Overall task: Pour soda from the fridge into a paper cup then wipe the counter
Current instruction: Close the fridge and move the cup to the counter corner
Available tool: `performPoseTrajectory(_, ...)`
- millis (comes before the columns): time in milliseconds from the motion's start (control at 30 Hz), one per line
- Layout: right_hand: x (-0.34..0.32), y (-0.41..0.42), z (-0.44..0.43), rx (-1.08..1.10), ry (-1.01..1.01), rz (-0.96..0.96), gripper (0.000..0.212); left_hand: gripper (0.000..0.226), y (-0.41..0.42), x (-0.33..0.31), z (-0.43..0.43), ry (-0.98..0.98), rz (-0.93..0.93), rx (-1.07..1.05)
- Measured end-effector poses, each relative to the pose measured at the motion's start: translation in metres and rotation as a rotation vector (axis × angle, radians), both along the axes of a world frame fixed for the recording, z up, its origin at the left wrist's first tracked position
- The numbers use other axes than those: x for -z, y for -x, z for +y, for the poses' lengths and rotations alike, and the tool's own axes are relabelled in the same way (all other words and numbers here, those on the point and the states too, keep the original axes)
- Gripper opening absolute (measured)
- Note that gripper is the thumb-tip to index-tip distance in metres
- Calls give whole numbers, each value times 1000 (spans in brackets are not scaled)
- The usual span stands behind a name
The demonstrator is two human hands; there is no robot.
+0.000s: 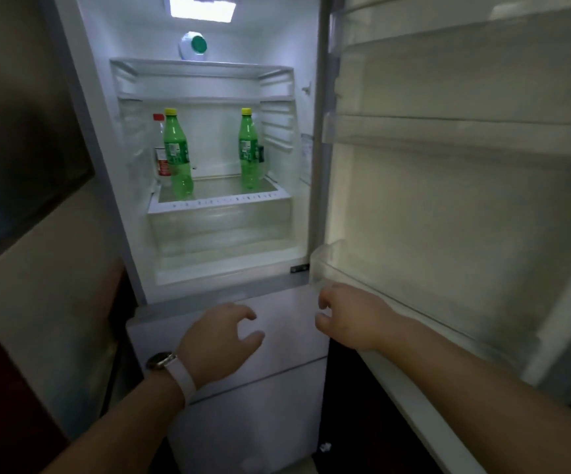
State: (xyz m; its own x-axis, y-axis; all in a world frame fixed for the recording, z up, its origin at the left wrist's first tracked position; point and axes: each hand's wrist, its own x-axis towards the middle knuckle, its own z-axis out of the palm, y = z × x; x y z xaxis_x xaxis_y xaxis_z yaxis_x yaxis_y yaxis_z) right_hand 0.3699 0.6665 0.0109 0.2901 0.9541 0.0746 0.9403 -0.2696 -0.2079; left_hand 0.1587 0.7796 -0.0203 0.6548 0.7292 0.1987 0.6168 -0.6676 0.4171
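The fridge (pixel 82 97) stands open and lit. On its lower shelf (pixel 219 201) stand two green soda bottles with yellow caps, one at the left (pixel 177 155) and one at the right (pixel 250 150). A clear bottle with a red cap and red label (pixel 161 148) stands behind the left one. My left hand (pixel 219 340), with a watch on its wrist, hovers below the compartment with fingers spread, holding nothing. My right hand (pixel 349 316) is beside the bottom edge of the open door (pixel 448 200), fingers curled and apart, empty. No paper cup or counter is in view.
The door swings out to the right with bare shelves (pixel 414 128). A white knob with a green centre (pixel 195 45) sits at the back above the top shelf. A clear drawer (pixel 222 230) lies under the bottles. Closed lower drawers (pixel 277 388) are below my hands. A dark wall panel is at the left.
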Motion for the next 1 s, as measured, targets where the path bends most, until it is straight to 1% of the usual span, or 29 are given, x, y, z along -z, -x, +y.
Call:
performPoseTrajectory(100,-7,-14,-38,58,-35,-35,28,40,-26,-12,-27,-1,-55,63)
performPoseTrajectory(200,-23,-31,-78,93,-81,-60,30,37,-61,-24,-59,13,-102,141)
performPoseTrajectory(333,-43,-61,-135,129,-160,-65,35,33,-104,-41,-106,-16,-138,238)
performPoseTrajectory(467,-61,-95,-198,156,-246,-66,30,33,-142,-60,-152,-50,-189,269)
performPoseTrajectory(567,-76,-118,-245,160,-356,-14,21,35,-171,-73,-190,-87,-240,285)
performPoseTrajectory(667,-86,-148,-285,184,-444,60,14,46,-206,-92,-236,-158,-303,294)
performPoseTrajectory(767,-87,-186,-314,206,-539,102,7,43,-241,-105,-281,-218,-398,267)
performPoseTrajectory(833,-82,-212,-327,226,-594,132,2,39,-258,-107,-304,-222,-433,247)
performPoseTrajectory(933,-69,-246,-336,271,-625,214,11,31,-275,-102,-327,-220,-406,211)
performPoseTrajectory(1000,-61,-263,-336,299,-629,291,29,34,-284,-100,-335,-208,-383,173)
